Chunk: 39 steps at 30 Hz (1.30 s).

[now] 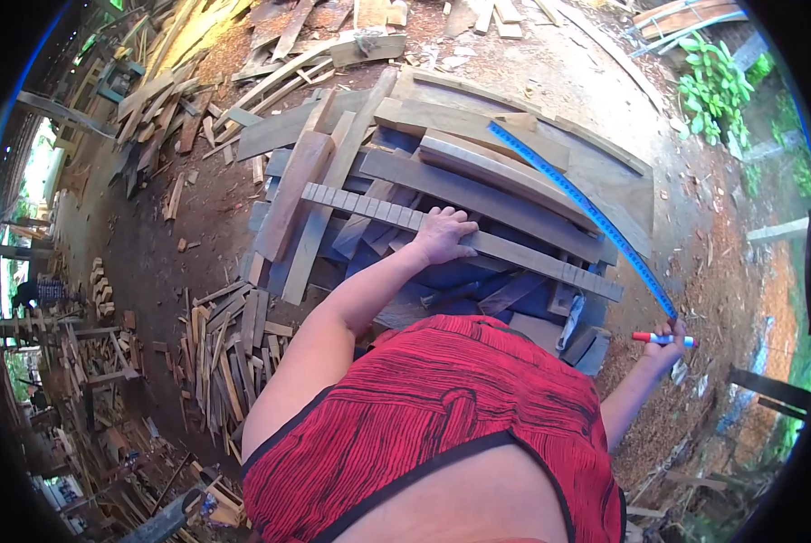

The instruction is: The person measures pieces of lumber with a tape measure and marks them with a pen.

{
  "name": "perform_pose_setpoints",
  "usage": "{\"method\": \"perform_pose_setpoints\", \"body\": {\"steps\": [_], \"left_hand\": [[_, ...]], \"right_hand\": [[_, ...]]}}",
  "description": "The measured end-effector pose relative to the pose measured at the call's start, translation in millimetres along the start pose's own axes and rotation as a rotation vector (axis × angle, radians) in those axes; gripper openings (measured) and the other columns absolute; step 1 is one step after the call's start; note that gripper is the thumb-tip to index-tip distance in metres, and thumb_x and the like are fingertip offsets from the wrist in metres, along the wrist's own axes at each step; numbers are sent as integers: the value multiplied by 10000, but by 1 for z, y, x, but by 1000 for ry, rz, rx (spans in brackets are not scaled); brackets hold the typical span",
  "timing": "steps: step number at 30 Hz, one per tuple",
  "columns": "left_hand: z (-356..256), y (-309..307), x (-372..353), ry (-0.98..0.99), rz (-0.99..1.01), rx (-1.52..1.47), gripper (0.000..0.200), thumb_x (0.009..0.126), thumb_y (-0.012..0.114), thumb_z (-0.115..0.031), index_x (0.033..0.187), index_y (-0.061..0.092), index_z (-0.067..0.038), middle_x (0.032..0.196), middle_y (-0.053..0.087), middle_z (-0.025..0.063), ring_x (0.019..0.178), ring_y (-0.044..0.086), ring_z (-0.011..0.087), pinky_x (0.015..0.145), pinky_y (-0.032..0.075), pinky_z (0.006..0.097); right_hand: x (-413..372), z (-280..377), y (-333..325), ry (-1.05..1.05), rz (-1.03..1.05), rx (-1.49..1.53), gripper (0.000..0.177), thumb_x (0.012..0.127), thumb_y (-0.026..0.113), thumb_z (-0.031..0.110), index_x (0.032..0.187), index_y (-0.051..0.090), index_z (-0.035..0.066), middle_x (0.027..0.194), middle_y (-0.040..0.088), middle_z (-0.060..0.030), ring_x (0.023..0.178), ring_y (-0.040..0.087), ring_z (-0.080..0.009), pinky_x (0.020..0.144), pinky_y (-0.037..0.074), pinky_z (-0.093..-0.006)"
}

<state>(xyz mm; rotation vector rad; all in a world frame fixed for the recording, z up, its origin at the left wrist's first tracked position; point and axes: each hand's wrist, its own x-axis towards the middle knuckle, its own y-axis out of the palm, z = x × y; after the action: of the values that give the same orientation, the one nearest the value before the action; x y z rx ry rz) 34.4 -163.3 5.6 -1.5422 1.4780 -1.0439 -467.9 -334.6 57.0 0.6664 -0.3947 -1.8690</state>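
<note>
My left hand (444, 235) is closed over a long narrow wooden strip (532, 260), its fingers wrapped across the far edge. Pencil-like cross lines mark the strip along its left part and near its right end. Out at the right, my right hand (666, 342) grips a red and white marker (650, 338) together with the near end of a blue measuring tape (576, 193). The tape stretches up and left from that hand, over the boards. A thick plank (487, 203) lies just beyond the strip.
Stacked boards (297, 197) stand at the left of the work pile. A heap of offcuts (229, 353) lies on the ground to the left. More scrap wood (360, 50) is scattered at the far side. A leafy plant (713, 88) grows at the upper right.
</note>
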Motion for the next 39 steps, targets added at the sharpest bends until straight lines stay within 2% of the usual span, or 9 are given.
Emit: {"method": "perform_pose_setpoints", "body": {"steps": [9, 11, 12, 14, 16, 19, 22, 26, 39], "left_hand": [[1, 3, -6, 126, -12, -40, 488, 674, 737, -387, 1064, 614, -122, 929, 548, 54, 980, 515, 252, 877, 381, 395], [-4, -2, -11, 146, -311, -153, 447, 721, 728, -320, 1092, 608, -101, 977, 573, 79, 1002, 533, 271, 876, 410, 402], [-6, -3, -14, 139, -311, -148, 447, 721, 728, -320, 1092, 608, -101, 977, 573, 79, 1002, 533, 271, 876, 410, 402], [-6, -7, -22, -101, -547, -311, 392, 771, 696, -235, 1118, 599, -82, 979, 594, 113, 982, 565, 275, 840, 450, 389], [-2, -14, -34, -207, -553, -453, 305, 830, 644, -178, 1115, 599, -81, 940, 608, 100, 905, 602, 232, 765, 478, 323], [9, -23, -53, -718, -589, -1451, 278, 927, 531, -227, 1165, 547, -84, 949, 594, 74, 842, 618, 186, 699, 510, 290], [22, -28, -71, -790, -657, -1762, 367, 940, 494, -263, 1264, 455, -97, 1021, 568, 112, 863, 617, 231, 685, 540, 356], [27, -23, -87, -624, -762, -1955, 440, 951, 448, -346, 1317, 389, -108, 1087, 536, 141, 872, 614, 280, 725, 551, 413], [21, -35, -108, -698, -788, -2033, 367, 941, 464, -349, 1237, 498, -135, 1049, 599, 87, 870, 625, 230, 691, 554, 409]], "right_hand": [[-1, -24, 17, 91, 70, 51, 179, 835, 598, 44, 993, 517, 32, 801, 603, -125, 539, 475, -120, 453, 359, -253], [-5, -27, 21, 99, 72, 42, 175, 836, 601, 48, 990, 518, 33, 796, 603, -127, 533, 474, -121, 452, 360, -251], [-6, -28, 21, 107, 76, 43, 175, 836, 601, 48, 990, 518, 33, 796, 603, -127, 533, 474, -121, 452, 360, -251], [-4, -33, 18, 135, 98, 27, 176, 832, 606, 48, 985, 519, 37, 790, 604, -127, 526, 474, -123, 444, 362, -251], [-1, -40, 17, 189, 117, 45, 183, 825, 618, 53, 979, 521, 41, 782, 606, -123, 522, 475, -123, 436, 363, -252], [-4, -52, 23, 279, 130, 24, 184, 818, 625, 53, 967, 519, 41, 779, 607, -119, 519, 476, -122, 433, 365, -255], [-20, -74, 44, 304, 144, -25, 173, 804, 627, 36, 939, 518, 41, 763, 601, -107, 515, 475, -120, 432, 361, -248], [-28, -97, 54, 387, 181, -49, 174, 780, 621, 0, 919, 526, 42, 731, 583, -80, 502, 474, -118, 427, 352, -241], [-25, -108, 23, 424, 125, -178, 139, 788, 616, 41, 914, 559, 32, 730, 587, -67, 496, 491, -119, 428, 374, -265]]}}
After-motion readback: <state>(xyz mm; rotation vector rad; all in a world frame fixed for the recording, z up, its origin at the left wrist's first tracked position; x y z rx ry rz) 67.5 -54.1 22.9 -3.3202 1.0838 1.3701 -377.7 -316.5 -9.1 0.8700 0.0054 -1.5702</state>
